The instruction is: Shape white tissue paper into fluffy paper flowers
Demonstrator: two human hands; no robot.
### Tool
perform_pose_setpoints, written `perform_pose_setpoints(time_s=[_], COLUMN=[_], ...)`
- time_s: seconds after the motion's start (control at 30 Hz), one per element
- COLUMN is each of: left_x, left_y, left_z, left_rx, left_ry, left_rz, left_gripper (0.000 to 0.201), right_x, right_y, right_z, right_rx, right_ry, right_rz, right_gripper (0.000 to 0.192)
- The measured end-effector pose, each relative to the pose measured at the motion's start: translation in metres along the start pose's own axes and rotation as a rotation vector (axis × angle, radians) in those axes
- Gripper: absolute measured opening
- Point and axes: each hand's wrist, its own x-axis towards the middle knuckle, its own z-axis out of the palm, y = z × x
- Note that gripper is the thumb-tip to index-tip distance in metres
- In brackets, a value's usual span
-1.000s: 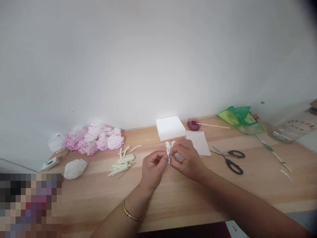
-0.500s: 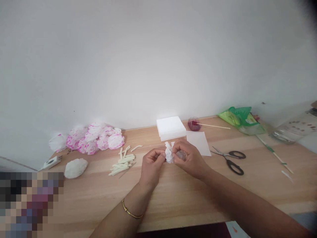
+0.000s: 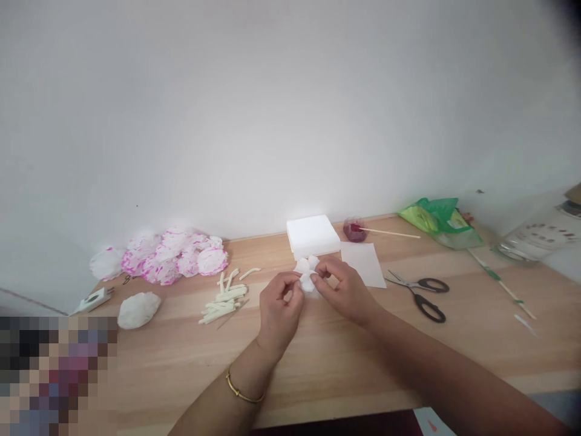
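And here's the wooden counter (image 3: 318, 375): pink-edged puffs (image 3: 167, 257) bunched back left, pale strips (image 3: 226, 303) heaped nearby, a white stack (image 3: 313, 235) at the back, a white sheet (image 3: 367, 266) just beside it, scissors (image 3: 429, 307) splayed to the right!

Just below the centre of the frame, my left hand (image 3: 278, 312) curls thumb (image 3: 297, 300) and forefinger (image 3: 285, 279) into a ring, my left forearm (image 3: 222, 393) slanting up from the bottom edge. My right hand (image 3: 347, 289) pinches close beside it, my right forearm (image 3: 436, 357) angled in from the lower right.
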Motion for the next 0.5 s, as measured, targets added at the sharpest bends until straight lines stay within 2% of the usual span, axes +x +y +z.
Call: perform_pose_setpoints(time_s=[0.1, 0.2, 0.3, 0.37, 0.5], left_x=[0.0061, 0.0092, 0.0077, 0.006, 0.0057], left_y=[-0.008, -0.0119, -0.0103, -0.0096, -0.0125], left_z=[-0.0001, 0.0008, 0.0019, 0.0018, -0.0002], left_rx=[-0.158, -0.277, -0.321, -0.275, -0.249], left_ry=[0.088, 0.087, -0.003, -0.042, 0.001], left_rz=[-0.2, -0.313, -0.293, -0.249, -0.257], left_gripper=[0.014, 0.018, 0.023, 0.026, 0.025], right_x=[-0.0001, 0.0, 0.0003, 0.0004, 0.0001], right_y=[0.004, 0.0053, 0.0035, 0.0019, 0.0019], right_z=[0.0002, 0.001, 0.0024, 0.003, 0.0028], right_rx=[0.037, 0.031, -0.025, -0.053, -0.036], right_ry=[0.034, 0.04, 0.034, 0.022, -0.014], right_rz=[0.02, 0.014, -0.049, -0.112, -0.146], right_gripper=[0.016, 0.016, 0.016, 0.015, 0.016])
